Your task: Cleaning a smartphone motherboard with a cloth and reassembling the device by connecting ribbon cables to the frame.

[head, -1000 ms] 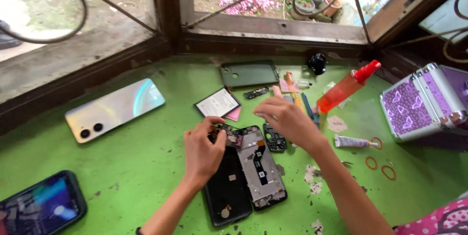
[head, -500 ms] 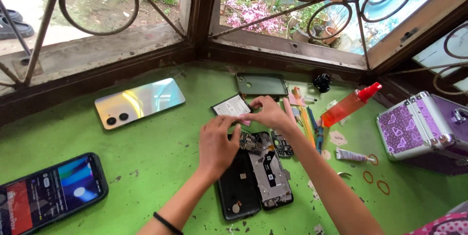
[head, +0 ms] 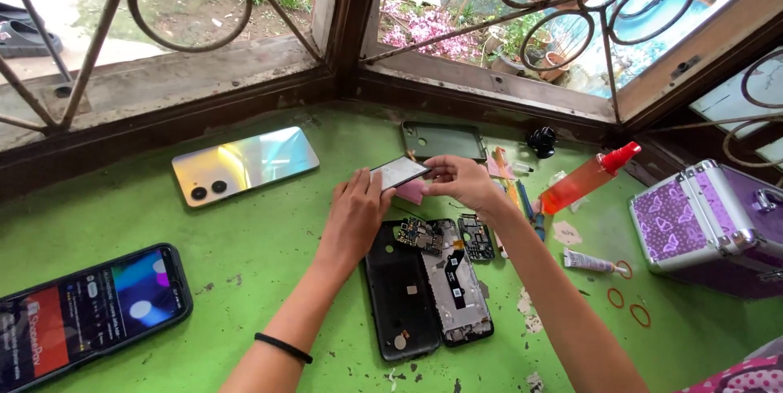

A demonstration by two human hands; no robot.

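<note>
Holding: both hands meet over a small flat battery [head: 398, 172], white-faced with a dark edge, raised just above the green counter [head: 269, 254] and tilted.
Right hand [head: 462, 182]: grip narrow, thumb and fingers pinched on the battery's right end; the fingertips under it are hidden.
Left hand [head: 356, 215]: fingers lie along the battery's left edge, touching it; whether they clasp it or only steady it I cannot tell.
Pink pad [head: 413, 192]: only a corner shows below the battery, the rest covered.
Opened phone [head: 453, 279]: lies face down below the hands, its circuit boards bare; its top end is partly hidden by the left hand.
Black back cover [head: 400, 299]: just beside the opened phone on its left.
Dark green case [head: 443, 140]: beyond the hands near the window frame, its near edge cut by the battery.
Tools [head: 510, 185]: a row of slim pieces behind the right hand, too overlapped to name.
Spray bottle [head: 586, 178]: orange liquid, red cap, lying tilted.
Purple case [head: 710, 226]: cut off at the right edge.
Lit phone [head: 90, 311]: cut off at the left edge.
Iridescent phone [head: 245, 165]: face down, well apart.
</note>
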